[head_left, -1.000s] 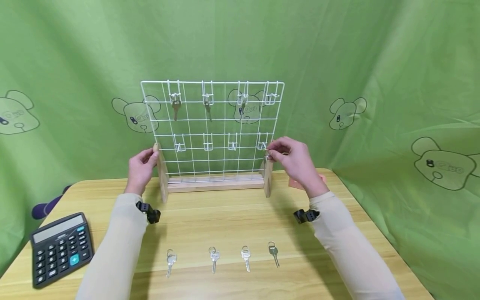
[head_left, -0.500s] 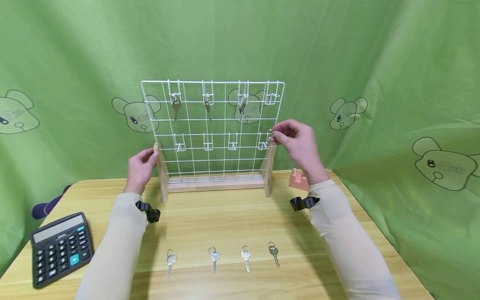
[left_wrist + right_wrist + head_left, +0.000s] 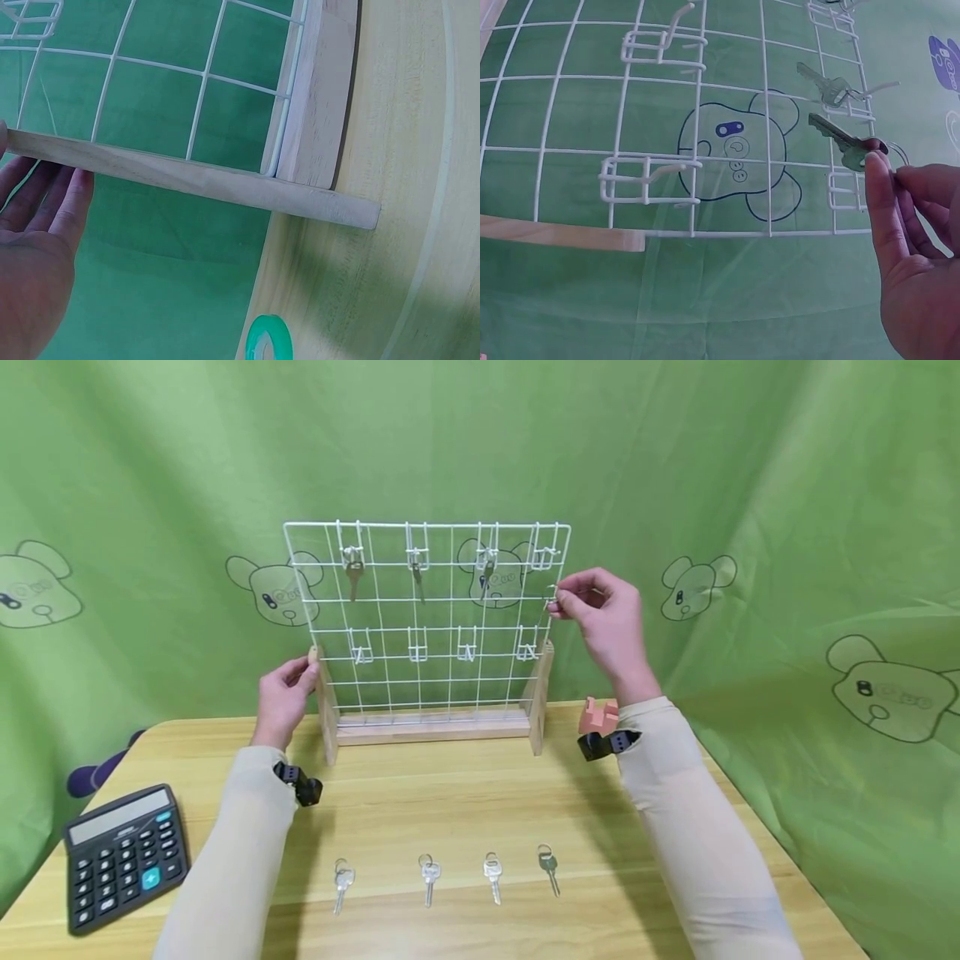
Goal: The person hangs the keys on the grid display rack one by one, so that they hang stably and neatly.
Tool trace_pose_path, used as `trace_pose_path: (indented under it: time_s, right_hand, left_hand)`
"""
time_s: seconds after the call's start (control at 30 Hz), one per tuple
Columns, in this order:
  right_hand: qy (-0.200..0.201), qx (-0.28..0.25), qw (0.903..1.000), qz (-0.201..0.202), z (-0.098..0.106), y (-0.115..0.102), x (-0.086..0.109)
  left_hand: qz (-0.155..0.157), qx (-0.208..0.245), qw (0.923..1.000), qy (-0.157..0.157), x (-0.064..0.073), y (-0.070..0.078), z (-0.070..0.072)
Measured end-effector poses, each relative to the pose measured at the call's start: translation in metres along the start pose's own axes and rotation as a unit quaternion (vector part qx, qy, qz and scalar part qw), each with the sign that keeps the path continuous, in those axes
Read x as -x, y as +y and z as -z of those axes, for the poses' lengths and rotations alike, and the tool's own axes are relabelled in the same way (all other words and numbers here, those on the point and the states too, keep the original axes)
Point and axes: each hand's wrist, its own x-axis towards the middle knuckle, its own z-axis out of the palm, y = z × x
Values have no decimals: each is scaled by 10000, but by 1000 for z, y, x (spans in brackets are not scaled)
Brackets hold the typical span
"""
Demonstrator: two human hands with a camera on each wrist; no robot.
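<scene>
A white wire grid rack [image 3: 427, 525] stands on the table with hooks in two rows. Single keys hang on three upper hooks, the leftmost key [image 3: 354, 578] among them; the upper right hook [image 3: 543, 558] and the lower row hold none. My left hand [image 3: 285, 697] grips the top of the rack's left wooden post [image 3: 327, 718], its fingers partly hidden behind the post in the left wrist view. My right hand [image 3: 609, 622] pinches a key [image 3: 847, 144] with a ring, beside the grid's right edge and below that upper right hook. Several ringed keys lie in a row at the front, including one darker key [image 3: 548, 864].
A black calculator [image 3: 127, 860] lies at the table's left. Behind my right wrist sits a coral-coloured block [image 3: 597, 717]. A purple object [image 3: 93, 777] shows past the left table edge. Green curtain [image 3: 675, 460] hangs close behind and at the sides.
My right hand has risen along the rack's right side with the key, from the right post's top to below the upper row. The coral block is more exposed. My left hand stays put.
</scene>
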Motion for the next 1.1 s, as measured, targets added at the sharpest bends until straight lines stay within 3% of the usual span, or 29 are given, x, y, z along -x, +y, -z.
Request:
trace_pose_path:
  time_s: [0.47, 1.1]
  right_hand:
    - [766, -859, 9928, 345, -4, -15, -16]
    - [762, -749, 9943, 38, -10, -8, -30]
  left_hand:
    - [6, 15, 10000, 17, 2, 0, -2]
    - [2, -9, 10000, 55, 0, -1, -2]
